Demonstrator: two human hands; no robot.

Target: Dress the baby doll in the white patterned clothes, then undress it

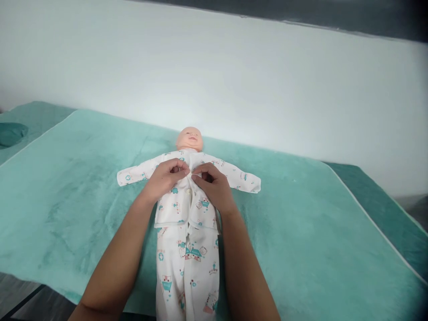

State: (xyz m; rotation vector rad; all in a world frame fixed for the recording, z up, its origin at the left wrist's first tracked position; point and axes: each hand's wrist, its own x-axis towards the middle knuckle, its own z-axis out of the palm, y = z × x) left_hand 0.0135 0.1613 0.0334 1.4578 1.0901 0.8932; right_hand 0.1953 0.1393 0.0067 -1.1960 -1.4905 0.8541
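A baby doll [190,137] lies on its back, head toward the wall, dressed in a white printed shirt [172,207] and matching trousers [202,272]. Its sleeves stretch out to both sides. My left hand [169,176] pinches one front edge of the shirt at the chest. Opposite it, my right hand [212,183] pinches the other edge, the fingertips of both hands almost meeting at the middle. Whatever small fastening lies between the fingertips is mostly hidden. Below my hands, a small button [188,191] shows on the front, and the lower shirt edges hang slightly apart.
A teal plush blanket [294,236] spreads under the doll, over a darker teal cover [371,196] that shows at the sides. Behind it rises a white wall [214,67]. A dark green bundle [11,133] lies at the far left.
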